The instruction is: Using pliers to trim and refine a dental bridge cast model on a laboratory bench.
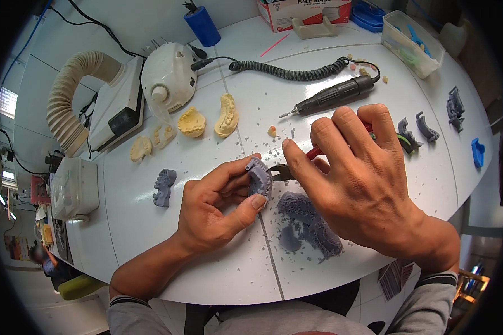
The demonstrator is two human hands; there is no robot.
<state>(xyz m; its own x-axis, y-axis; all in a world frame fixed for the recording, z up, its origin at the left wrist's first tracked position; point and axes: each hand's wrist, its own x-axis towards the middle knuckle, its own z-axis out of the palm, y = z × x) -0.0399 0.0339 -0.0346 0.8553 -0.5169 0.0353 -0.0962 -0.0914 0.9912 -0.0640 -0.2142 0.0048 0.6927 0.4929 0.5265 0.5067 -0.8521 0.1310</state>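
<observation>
My left hand (221,198) is closed round a grey dental model (259,177), pinched between thumb and fingers above the table. In my right hand (363,173) are side cutters (282,172) with red handles, mostly hidden under my fingers. Their dark jaws reach the right edge of the model; whether they bite on it I cannot tell. Below my right hand lies a rough grey heap of support pieces (316,226), with many small grey crumbs around it. Another grey dental model (164,188) rests to the left of my left hand.
A handpiece (335,96) lies beyond my right hand, its coiled cord running to a white control unit (170,78). Yellow plaster models (227,116) stand at the back left. Grey pieces (426,127) and a blue part (477,152) lie right. A clear bin (412,44) sits far right.
</observation>
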